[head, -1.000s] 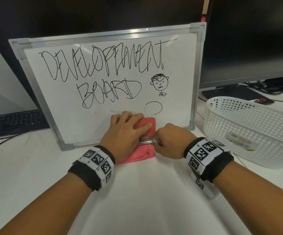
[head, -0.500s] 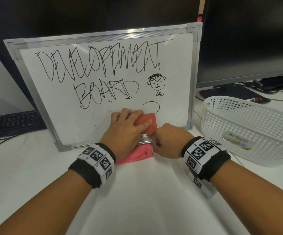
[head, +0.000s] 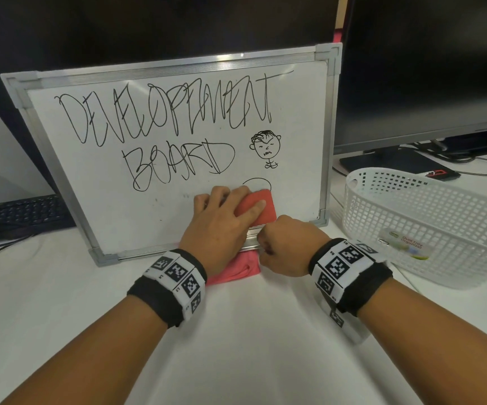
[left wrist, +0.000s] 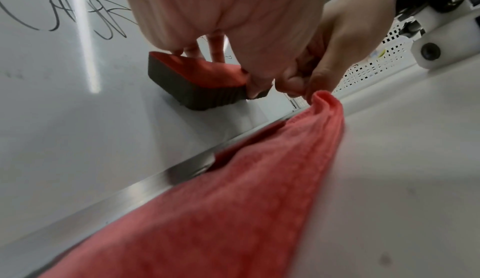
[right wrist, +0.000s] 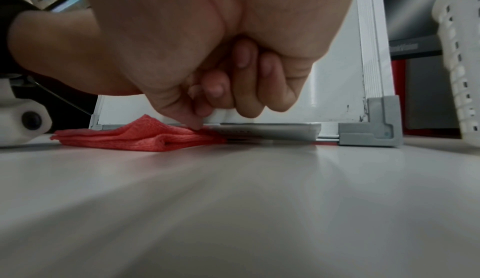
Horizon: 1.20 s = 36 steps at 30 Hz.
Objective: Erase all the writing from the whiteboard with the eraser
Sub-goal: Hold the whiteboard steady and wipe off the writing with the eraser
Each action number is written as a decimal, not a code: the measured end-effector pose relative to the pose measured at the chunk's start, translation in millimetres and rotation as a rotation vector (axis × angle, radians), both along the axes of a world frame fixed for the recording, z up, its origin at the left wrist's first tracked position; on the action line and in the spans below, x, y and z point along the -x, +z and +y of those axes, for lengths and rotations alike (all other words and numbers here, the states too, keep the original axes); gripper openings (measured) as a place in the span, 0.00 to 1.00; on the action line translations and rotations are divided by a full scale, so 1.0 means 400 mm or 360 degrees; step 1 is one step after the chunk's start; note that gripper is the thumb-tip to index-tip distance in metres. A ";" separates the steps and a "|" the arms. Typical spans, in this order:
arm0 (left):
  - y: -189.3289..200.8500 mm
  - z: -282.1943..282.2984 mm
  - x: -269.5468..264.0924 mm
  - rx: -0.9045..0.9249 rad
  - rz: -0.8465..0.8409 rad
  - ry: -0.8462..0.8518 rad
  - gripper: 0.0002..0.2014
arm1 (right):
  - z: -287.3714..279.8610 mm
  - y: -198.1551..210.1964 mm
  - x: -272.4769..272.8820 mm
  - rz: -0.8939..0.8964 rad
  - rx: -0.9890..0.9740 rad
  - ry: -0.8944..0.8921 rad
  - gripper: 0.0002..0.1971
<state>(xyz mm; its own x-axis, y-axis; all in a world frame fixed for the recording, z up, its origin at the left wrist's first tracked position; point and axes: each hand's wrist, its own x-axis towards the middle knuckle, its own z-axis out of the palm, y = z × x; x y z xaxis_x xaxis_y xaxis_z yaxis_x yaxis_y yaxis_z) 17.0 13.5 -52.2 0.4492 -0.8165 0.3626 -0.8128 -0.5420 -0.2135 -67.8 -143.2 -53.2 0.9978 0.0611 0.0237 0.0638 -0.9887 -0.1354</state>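
The whiteboard [head: 119, 206] leans upright, with "DEVELOPMENT BOARD", a small doodle face and a curved stroke in black marker. My left hand [head: 222, 220] grips the red-backed eraser [head: 258, 207] and presses it on the board's lower right, just under the curved stroke. Its dark felt side [left wrist: 202, 95] lies flat on the board [left wrist: 78, 118]. My right hand [head: 289, 247] is curled by the bottom frame; its fingertips [left wrist: 311, 89] pinch a corner of the red cloth [left wrist: 233, 200], which lies on the table against the frame [right wrist: 259, 130].
A white plastic basket [head: 429, 217] stands at the right, close to the board's corner [right wrist: 371, 122]. Dark monitors rise behind the board, with cables at the right. A black keyboard [head: 17, 217] lies at the left. The white table [head: 236, 361] spreads in front.
My left hand has slid the eraser a little upward on the board, up to the curved stroke. My right hand stays at the bottom frame on the cloth.
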 end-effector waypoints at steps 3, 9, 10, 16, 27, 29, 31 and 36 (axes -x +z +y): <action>-0.005 -0.001 -0.002 -0.0035 0.0015 -0.0052 0.27 | -0.001 -0.001 0.001 0.0001 -0.0014 0.0012 0.10; -0.006 -0.003 -0.008 0.0058 -0.0076 -0.0048 0.23 | -0.003 -0.002 0.000 0.0007 -0.0006 0.0001 0.10; -0.006 -0.005 -0.010 0.0088 -0.0102 -0.0053 0.24 | -0.002 -0.003 -0.001 0.0003 -0.0007 -0.0002 0.10; -0.008 -0.003 -0.017 0.0223 -0.0150 -0.0140 0.23 | -0.003 -0.003 -0.002 0.0030 -0.0011 0.0000 0.12; -0.003 0.068 -0.036 0.0353 -0.0122 -0.0023 0.21 | -0.005 -0.007 -0.006 0.0076 -0.0018 -0.0017 0.15; 0.002 0.066 -0.036 0.0406 -0.0129 0.0027 0.21 | -0.005 -0.006 -0.006 0.0081 -0.0017 -0.0024 0.15; -0.001 0.061 -0.036 0.0417 -0.0130 -0.0005 0.21 | -0.005 -0.006 -0.007 0.0085 -0.0019 -0.0031 0.14; -0.010 0.057 -0.046 0.0364 -0.0140 -0.0098 0.22 | -0.004 -0.005 -0.004 0.0118 -0.0006 -0.0059 0.12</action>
